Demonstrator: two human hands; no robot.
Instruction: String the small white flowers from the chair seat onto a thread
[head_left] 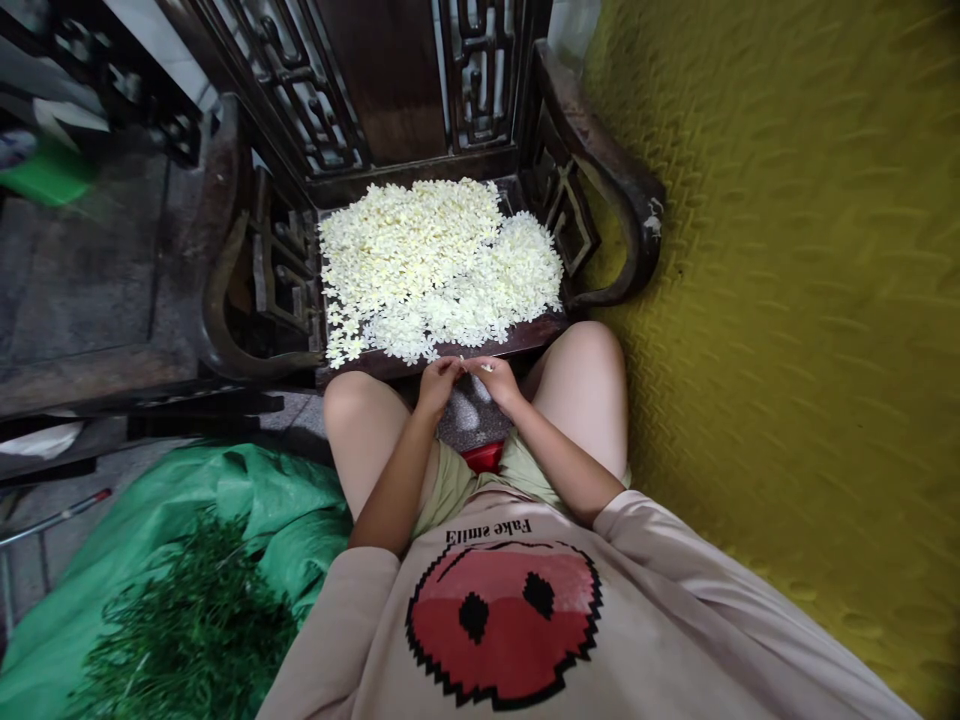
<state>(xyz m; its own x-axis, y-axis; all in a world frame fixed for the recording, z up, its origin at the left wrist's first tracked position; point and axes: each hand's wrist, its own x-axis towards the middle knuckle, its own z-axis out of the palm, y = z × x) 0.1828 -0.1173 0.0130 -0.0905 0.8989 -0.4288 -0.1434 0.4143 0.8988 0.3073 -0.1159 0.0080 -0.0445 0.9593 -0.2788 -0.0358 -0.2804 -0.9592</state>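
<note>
A large heap of small white artificial flowers (pixel 439 265) covers the seat of a dark carved wooden armchair (pixel 600 170) in front of me. My left hand (pixel 438 384) and my right hand (pixel 496 380) meet just below the seat's front edge, between my knees. Both have their fingers pinched together. A small white flower piece (pixel 486 368) shows at my right fingertips. What my left fingers hold is too small to make out.
A green sheet (pixel 247 500) at the lower left carries a pile of green stems (pixel 187 630). A yellow embossed wall (pixel 810 300) fills the right side. A red stool edge (pixel 484 456) shows between my legs. Dark furniture stands at the far left.
</note>
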